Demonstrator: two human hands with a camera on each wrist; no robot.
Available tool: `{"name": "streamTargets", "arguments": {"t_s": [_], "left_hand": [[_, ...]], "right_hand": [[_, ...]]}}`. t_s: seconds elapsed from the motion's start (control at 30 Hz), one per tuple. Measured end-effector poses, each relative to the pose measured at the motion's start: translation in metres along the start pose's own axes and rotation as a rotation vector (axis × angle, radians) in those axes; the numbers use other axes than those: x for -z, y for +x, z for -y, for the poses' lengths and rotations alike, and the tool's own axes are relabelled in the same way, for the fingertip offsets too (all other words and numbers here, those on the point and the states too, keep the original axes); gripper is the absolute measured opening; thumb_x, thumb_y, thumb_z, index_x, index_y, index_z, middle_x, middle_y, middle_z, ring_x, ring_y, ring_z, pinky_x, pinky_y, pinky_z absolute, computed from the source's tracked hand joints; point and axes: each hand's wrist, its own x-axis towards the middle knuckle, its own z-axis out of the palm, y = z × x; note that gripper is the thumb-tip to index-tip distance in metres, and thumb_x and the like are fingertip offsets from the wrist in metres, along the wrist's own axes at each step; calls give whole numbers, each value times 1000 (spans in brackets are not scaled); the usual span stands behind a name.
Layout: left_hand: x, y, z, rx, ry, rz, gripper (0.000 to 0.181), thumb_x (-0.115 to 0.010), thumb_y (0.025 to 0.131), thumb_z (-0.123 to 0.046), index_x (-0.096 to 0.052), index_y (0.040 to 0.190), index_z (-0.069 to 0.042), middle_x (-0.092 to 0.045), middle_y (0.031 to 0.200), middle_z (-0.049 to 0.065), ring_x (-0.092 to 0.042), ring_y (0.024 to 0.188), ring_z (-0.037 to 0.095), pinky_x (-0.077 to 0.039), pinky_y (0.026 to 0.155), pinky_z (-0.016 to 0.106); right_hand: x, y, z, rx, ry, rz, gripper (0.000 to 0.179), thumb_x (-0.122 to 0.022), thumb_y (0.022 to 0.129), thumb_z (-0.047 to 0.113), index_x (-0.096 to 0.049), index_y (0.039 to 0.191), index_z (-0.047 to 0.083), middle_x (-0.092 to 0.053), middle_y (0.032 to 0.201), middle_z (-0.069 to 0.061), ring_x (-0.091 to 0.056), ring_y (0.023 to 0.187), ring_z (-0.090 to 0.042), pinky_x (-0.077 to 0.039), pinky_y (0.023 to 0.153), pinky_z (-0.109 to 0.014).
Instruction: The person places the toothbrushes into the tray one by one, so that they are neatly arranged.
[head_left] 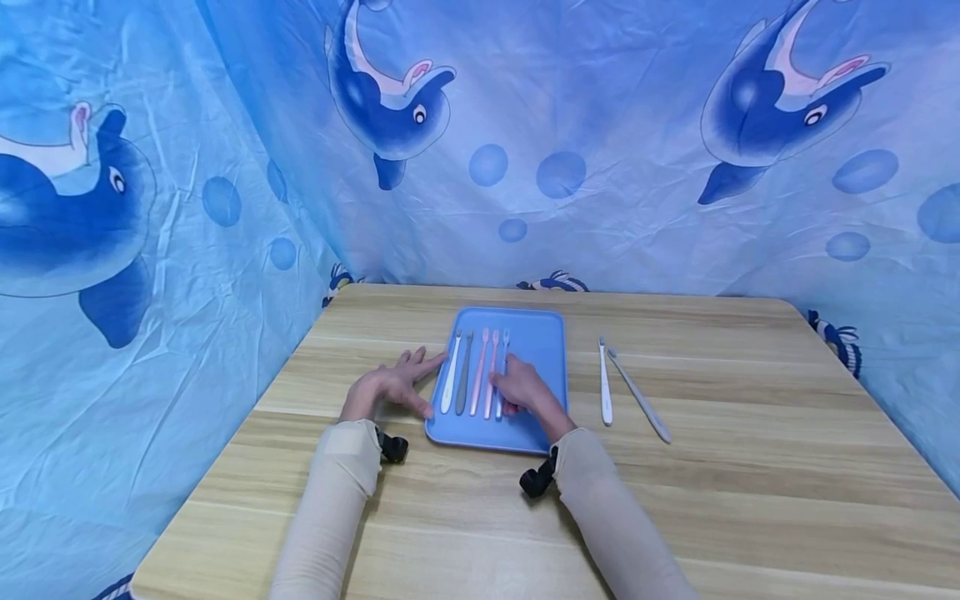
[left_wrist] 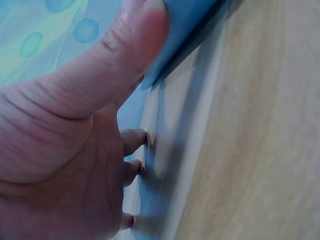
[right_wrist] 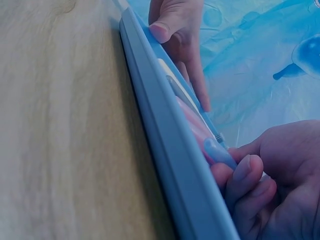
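Observation:
A blue tray (head_left: 551, 358) lies on the table with a row of toothbrushes in it, heads pointing away from me. From the left come a white toothbrush (head_left: 452, 372), a grey toothbrush (head_left: 464, 375) and two pink toothbrushes (head_left: 479, 375). Rightmost is a light blue toothbrush (head_left: 506, 343), which my right hand (head_left: 522, 387) pinches between thumb and fingers; its handle end (right_wrist: 218, 152) shows in the right wrist view. My left hand (head_left: 393, 386) has its fingers spread, thumb and index finger touching the tray's left rim. Its other fingertips rest near the tabletop in the left wrist view.
Right of the tray, a white toothbrush (head_left: 605, 383) and a grey-white toothbrush (head_left: 639, 396) lie on the wooden table (head_left: 750, 467). A blue curtain with dolphins (head_left: 510, 108) hangs behind the table and along its sides.

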Motion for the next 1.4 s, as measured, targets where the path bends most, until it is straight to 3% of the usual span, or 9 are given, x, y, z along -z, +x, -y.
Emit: {"name": "streamTargets", "arguments": {"t_s": [0.3, 0.67, 1.1, 1.4], "left_hand": [[-2, 2, -1, 14, -3, 3, 129, -87, 64, -60, -7, 162, -33, 8, 170, 19, 13, 155, 46, 6, 117, 77], [-2, 6, 0, 7, -1, 6, 131, -86, 62, -63, -7, 162, -33, 9, 169, 19, 14, 155, 46, 6, 116, 78], [0, 1, -7, -4, -12, 5, 131, -85, 63, -66, -6, 162, -31, 11, 169, 21, 15, 154, 48, 7, 115, 78], [0, 5, -9, 16, -7, 5, 130, -86, 64, -62, -7, 162, -32, 10, 169, 19, 14, 155, 46, 6, 116, 78]], "right_hand": [[1, 3, -4, -11, 5, 16, 58, -48, 106, 29, -31, 153, 0, -59, 56, -5, -54, 42, -14, -35, 35, -22], [5, 2, -5, 2, 13, 21, 51, -50, 105, 29, -39, 143, -2, -59, 55, -5, -54, 41, -14, -35, 35, -23], [22, -4, -6, 0, 66, 30, 73, -50, 105, 32, -12, 161, 4, -61, 57, -7, -55, 41, -16, -38, 36, -23], [40, -13, -5, 60, 61, -1, 73, -50, 105, 33, -12, 161, 8, -65, 60, -9, -56, 42, -16, -42, 37, -24]]}}
